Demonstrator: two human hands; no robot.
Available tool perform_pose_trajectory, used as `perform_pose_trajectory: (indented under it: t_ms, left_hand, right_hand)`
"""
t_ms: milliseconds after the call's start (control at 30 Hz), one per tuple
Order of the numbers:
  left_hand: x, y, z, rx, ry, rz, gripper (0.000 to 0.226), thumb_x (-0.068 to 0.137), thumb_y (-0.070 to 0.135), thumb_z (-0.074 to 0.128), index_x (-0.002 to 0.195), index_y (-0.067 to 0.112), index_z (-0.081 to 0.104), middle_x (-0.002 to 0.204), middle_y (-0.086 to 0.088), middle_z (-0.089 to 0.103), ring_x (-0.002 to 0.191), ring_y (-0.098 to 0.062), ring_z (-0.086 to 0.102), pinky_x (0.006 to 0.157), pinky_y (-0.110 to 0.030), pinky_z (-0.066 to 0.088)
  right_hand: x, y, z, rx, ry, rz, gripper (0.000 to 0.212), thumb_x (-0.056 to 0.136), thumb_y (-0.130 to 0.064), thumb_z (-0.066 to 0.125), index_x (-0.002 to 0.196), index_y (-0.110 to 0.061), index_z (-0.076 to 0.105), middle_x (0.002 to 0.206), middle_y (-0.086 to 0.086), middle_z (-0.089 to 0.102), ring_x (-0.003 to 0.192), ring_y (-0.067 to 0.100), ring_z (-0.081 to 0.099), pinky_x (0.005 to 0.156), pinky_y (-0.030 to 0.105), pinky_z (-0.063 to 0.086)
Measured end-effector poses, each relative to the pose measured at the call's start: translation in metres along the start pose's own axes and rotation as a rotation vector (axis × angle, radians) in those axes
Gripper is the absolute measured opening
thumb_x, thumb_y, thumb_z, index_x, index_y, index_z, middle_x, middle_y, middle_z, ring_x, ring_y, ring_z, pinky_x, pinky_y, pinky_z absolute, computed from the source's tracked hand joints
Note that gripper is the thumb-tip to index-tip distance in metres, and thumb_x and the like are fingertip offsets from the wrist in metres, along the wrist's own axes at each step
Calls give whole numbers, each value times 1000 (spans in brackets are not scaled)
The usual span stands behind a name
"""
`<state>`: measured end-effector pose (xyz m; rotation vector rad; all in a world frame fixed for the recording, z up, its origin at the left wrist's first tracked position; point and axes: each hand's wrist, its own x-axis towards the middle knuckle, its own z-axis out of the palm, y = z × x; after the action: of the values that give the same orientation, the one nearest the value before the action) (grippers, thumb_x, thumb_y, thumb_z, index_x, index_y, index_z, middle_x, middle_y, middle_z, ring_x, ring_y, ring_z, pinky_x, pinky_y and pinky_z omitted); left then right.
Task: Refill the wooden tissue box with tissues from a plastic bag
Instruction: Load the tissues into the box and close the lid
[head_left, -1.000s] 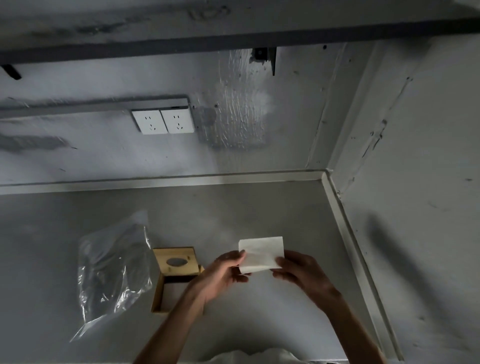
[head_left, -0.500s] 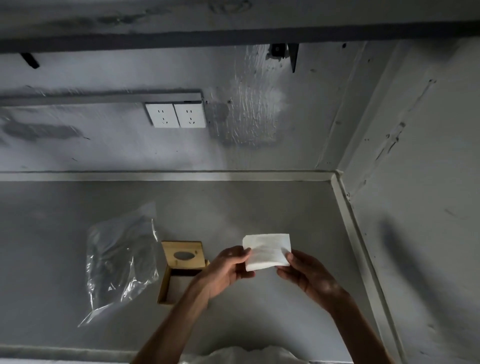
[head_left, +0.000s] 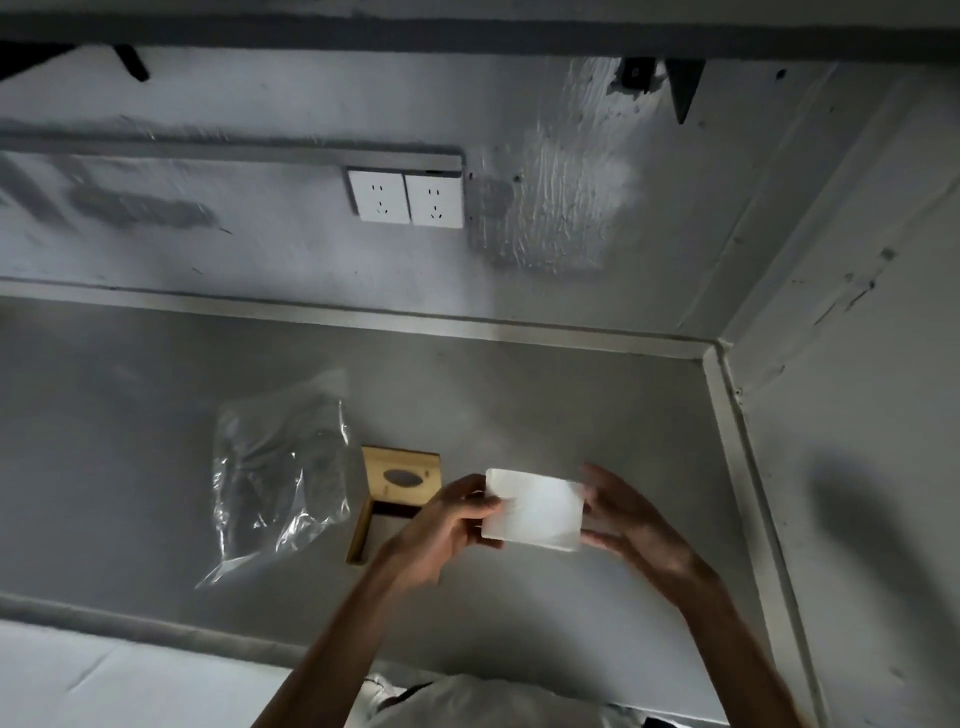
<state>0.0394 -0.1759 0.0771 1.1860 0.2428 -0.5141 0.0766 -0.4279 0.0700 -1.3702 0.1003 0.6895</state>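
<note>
A white stack of tissues (head_left: 535, 510) is held above the grey counter between both hands. My left hand (head_left: 441, 525) grips its left edge, and my right hand (head_left: 626, 519) presses against its right edge with fingers spread. The wooden tissue box (head_left: 397, 480) lies just left of my left hand, its lid with the oval slot raised and the box open below; my left hand and wrist hide part of it. A clear plastic bag (head_left: 278, 467) lies crumpled on the counter to the left of the box and looks empty.
The grey counter (head_left: 545, 395) sits in a corner, with a wall behind and another on the right (head_left: 857, 415). Two white wall sockets (head_left: 406, 198) are on the back wall. A dark shelf runs overhead. A white surface (head_left: 104, 675) lies below the counter's front edge.
The tissue stack has been turned flatter and held wider, with my right hand now spread on its right edge. The view has shifted, so everything sits further right in frame.
</note>
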Motion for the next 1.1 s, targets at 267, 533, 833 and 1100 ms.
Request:
perform_pose_trajectory:
  t_ms: [267, 533, 833, 1100]
  left_hand:
    - [-47, 7, -59, 20, -47, -33, 32, 75, 8, 60, 104, 19, 70, 107, -8, 64, 107, -28, 54, 88, -48, 41]
    - [-82, 5, -134, 59, 1, -52, 46, 81, 10, 60, 126, 4, 55, 118, -23, 60, 110, -34, 56, 90, -45, 46]
    - [-75, -34, -204, 394, 349, -180, 18, 101, 17, 41, 113, 7, 49, 84, -9, 57, 55, -13, 52, 49, -24, 42]
    - [-58, -63, -196, 367, 225, -283, 7, 99, 16, 45, 104, 21, 42, 76, -2, 52, 48, -10, 52, 43, -20, 43]
  right_hand:
    - [44, -69, 101, -903, -525, 50, 52, 82, -44, 71, 128, -22, 60, 123, -8, 66, 109, -1, 63, 97, 19, 48]
    - [71, -56, 186, -1042, -615, 175, 50, 87, -25, 70, 134, -19, 53, 126, -8, 61, 111, 11, 61, 98, 30, 50]
    - [112, -26, 212, -1307, -268, 61, 51, 80, -24, 75, 126, -37, 57, 121, -6, 68, 101, 14, 66, 89, 36, 56]
    - [137, 10, 236, -1415, -339, 180, 38, 85, -12, 70, 121, -20, 62, 117, 4, 67, 101, 22, 64, 86, 33, 52]
